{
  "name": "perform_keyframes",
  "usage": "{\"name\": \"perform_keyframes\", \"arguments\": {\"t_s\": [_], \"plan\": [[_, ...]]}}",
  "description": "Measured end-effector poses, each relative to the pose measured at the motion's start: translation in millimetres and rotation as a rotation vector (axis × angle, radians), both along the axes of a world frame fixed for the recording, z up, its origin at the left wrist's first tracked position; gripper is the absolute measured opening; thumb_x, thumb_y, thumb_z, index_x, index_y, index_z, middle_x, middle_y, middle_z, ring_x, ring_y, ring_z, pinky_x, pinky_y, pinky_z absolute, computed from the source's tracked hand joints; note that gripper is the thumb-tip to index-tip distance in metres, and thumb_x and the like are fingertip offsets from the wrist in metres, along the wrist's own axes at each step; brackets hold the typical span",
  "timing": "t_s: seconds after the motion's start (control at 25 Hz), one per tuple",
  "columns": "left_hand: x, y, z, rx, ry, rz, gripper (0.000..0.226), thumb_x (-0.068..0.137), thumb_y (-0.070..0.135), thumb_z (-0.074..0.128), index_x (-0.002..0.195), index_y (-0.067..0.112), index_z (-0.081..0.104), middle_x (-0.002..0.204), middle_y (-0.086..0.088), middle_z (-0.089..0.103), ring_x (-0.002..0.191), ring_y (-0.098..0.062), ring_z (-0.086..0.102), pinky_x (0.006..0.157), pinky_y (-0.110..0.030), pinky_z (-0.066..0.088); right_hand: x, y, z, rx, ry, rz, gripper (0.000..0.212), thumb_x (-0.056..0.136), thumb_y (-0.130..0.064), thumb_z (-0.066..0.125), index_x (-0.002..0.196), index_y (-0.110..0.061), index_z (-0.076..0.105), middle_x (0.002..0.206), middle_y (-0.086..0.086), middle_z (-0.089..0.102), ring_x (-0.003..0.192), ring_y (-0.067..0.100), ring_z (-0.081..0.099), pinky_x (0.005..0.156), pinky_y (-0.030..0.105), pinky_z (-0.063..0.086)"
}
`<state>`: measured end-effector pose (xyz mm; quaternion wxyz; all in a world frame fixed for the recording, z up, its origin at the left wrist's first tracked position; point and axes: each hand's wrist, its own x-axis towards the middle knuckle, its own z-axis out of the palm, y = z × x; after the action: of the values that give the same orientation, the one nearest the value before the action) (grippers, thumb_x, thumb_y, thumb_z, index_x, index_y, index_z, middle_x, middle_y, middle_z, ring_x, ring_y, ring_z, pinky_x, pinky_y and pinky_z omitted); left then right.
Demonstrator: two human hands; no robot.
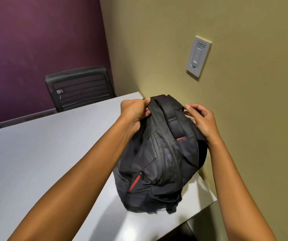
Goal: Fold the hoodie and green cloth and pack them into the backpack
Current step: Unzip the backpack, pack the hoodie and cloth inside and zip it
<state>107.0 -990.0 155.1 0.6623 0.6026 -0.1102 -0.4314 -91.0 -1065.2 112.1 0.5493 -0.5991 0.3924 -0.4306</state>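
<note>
Hands [134, 110] [200, 119] grip backpack [157, 162] on table [44, 162] beside wall [244, 119], chair [79, 87] behind.

So the backpack [159, 160] is black with red accents: a red zipper strip low on the front pocket and a small red trim up near the top. There's faint lettering on the front pocket, too blurry to read properly. It's standing upright on the corner of the counter [44, 162], right beside the wall, and it looks pretty stuffed and bulgy, fabric all rumpled. The main zipper line runs up over the side and appears closed. Padded carry handle sits across the top. No hoodie or green cloth showing anywhere outside it.
</note>
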Motion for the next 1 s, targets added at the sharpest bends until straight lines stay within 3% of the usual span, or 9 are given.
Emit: {"name": "perform_keyframes", "arguments": {"t_s": [0.24, 0.36, 0.48, 0.56, 0.64, 0.72, 0.8, 0.88, 1.0], "plan": [[-12, -20, -18, -0.034, 0.014, -0.043, 0.004, 0.090, 0.006, 0.070, 0.087, 0.008, 0.067, 0.078, -0.004, 0.066, 0.065, -0.012, 0.060, 0.058, -0.018, 0.055, -19, 19, 16, -0.217, 0.149, -0.080, 0.032, 0.077, -0.056, 0.069, 0.082, -0.024, 0.072, 0.095, -0.011, 0.072, 0.089, 0.003, 0.065, 0.083, 0.024, 0.048], [-1, -9, -41, -0.037, -0.241, -0.170, 0.015, 0.094, 0.019, 0.066, 0.107, 0.014, 0.072, 0.098, 0.002, 0.073, 0.085, -0.009, 0.064, 0.072, -0.017, 0.050, -8, 30, 14, -0.381, 0.455, -0.067, 0.045, 0.072, -0.063, 0.074, 0.100, -0.028, 0.072, 0.116, -0.018, 0.064, 0.112, 0.003, 0.056, 0.098, 0.024, 0.041], [21, 14, -84, 0.103, -0.428, -0.125, 0.045, 0.088, 0.045, 0.068, 0.126, 0.020, 0.062, 0.130, 0.002, 0.059, 0.119, -0.017, 0.057, 0.098, -0.030, 0.048, 1, 25, 9, -0.459, 0.618, -0.185, 0.036, 0.080, -0.052, 0.073, 0.103, -0.024, 0.069, 0.110, -0.008, 0.065, 0.109, 0.015, 0.056, 0.092, 0.027, 0.042], [38, 32, -116, 0.343, -0.324, -0.159, 0.085, 0.073, 0.071, 0.068, 0.142, 0.026, 0.044, 0.148, 0.000, 0.038, 0.132, -0.026, 0.045, 0.107, -0.046, 0.042, 6, 25, 11, -0.369, 0.537, -0.275, 0.030, 0.084, -0.051, 0.069, 0.097, -0.023, 0.067, 0.095, -0.004, 0.069, 0.091, 0.016, 0.063, 0.078, 0.029, 0.050], [45, 52, -144, 0.493, -0.014, -0.249, 0.121, 0.051, 0.088, 0.069, 0.150, 0.029, 0.034, 0.152, 0.000, 0.036, 0.128, -0.030, 0.047, 0.099, -0.051, 0.046, 11, 25, 14, -0.342, 0.461, -0.340, 0.031, 0.085, -0.050, 0.069, 0.092, -0.020, 0.066, 0.081, -0.007, 0.069, 0.074, 0.013, 0.064, 0.067, 0.030, 0.053], [42, 70, -168, 0.539, 0.226, -0.263, 0.139, 0.034, 0.092, 0.072, 0.153, 0.037, 0.025, 0.152, 0.000, 0.041, 0.125, -0.035, 0.050, 0.096, -0.065, 0.041, 16, 27, 19, -0.378, 0.374, -0.410, 0.032, 0.085, -0.048, 0.070, 0.089, -0.016, 0.065, 0.076, -0.007, 0.068, 0.068, 0.013, 0.062, 0.065, 0.034, 0.053], [32, 78, -180, 0.519, 0.262, -0.207, 0.141, 0.031, 0.091, 0.074, 0.151, 0.048, 0.013, 0.154, 0.001, 0.036, 0.131, -0.040, 0.045, 0.093, -0.078, 0.029, 22, 28, 24, -0.415, 0.287, -0.462, 0.034, 0.086, -0.047, 0.069, 0.088, -0.014, 0.063, 0.074, -0.004, 0.067, 0.065, 0.016, 0.060, 0.065, 0.038, 0.053], [24, 75, -183, 0.442, 0.212, -0.155, 0.141, 0.034, 0.087, 0.078, 0.150, 0.052, 0.008, 0.152, 0.002, 0.035, 0.132, -0.038, 0.045, 0.098, -0.075, 0.034, 26, 29, 27, -0.438, 0.261, -0.486, 0.034, 0.087, -0.048, 0.067, 0.087, -0.015, 0.061, 0.072, -0.004, 0.064, 0.062, 0.017, 0.057, 0.064, 0.039, 0.051], [9, 62, -177, 0.230, 0.127, -0.159, 0.130, 0.041, 0.074, 0.088, 0.150, 0.044, 0.023, 0.145, 0.005, 0.047, 0.121, -0.025, 0.058, 0.099, -0.052, 0.052, 24, 22, 32, -0.511, 0.312, -0.493, 0.034, 0.088, -0.052, 0.064, 0.088, -0.018, 0.058, 0.076, -0.001, 0.063, 0.065, 0.021, 0.055, 0.068, 0.041, 0.051]]}}
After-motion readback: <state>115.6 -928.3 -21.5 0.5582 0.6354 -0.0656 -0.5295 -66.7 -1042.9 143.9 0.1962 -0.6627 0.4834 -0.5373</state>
